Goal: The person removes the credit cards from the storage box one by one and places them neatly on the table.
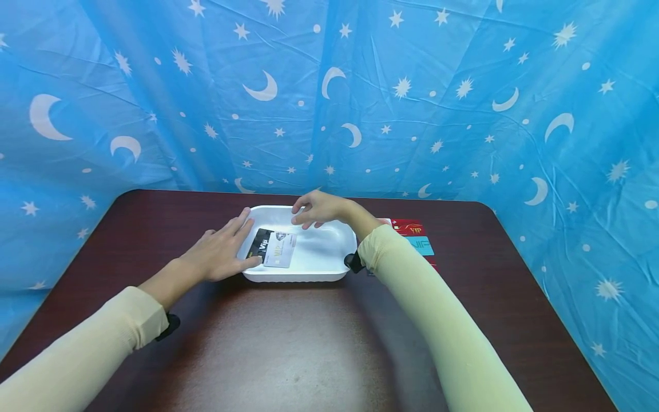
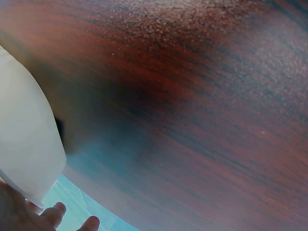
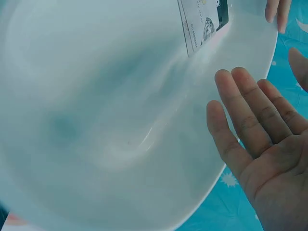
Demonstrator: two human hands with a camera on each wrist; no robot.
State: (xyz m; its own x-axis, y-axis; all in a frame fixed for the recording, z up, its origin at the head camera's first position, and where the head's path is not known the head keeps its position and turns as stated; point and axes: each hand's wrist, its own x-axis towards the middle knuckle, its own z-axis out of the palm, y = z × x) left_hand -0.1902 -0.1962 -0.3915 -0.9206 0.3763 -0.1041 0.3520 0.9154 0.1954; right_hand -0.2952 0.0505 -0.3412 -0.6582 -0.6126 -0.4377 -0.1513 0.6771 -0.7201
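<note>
The silver card (image 1: 281,250) lies in the white tray (image 1: 324,252), nearer the person than the right hand (image 1: 321,207) and somewhat to that hand's left, just beyond the thumb of the left hand (image 1: 221,249). Under its left edge, on the left hand's side, sits the black card (image 1: 261,240), partly covered; the overlap probably comes from one card being laid over the other, as both fit flat on the tray's floor.

The left hand has its fingers spread along the tray's left rim and its thumb across the near corner, pinching nothing; that hold looks meant to steady the tray from one side. Whether the thumb also touches the black card, I cannot tell. The right hand hangs over the far part of the tray, fingers loosely bent with gaps between them and nothing held (the right wrist view shows its bare palm plainly).

To the right of the right hand, outside the tray and beside the forearm, a red card (image 1: 408,226) and a teal card (image 1: 421,245) lie together, partly hidden by the arm, perhaps placed there to be within the right hand's reach. Below both hands spreads the dark table (image 1: 288,343), and beyond the fingertips hangs a blue curtain (image 1: 412,126) with moons and stars
</note>
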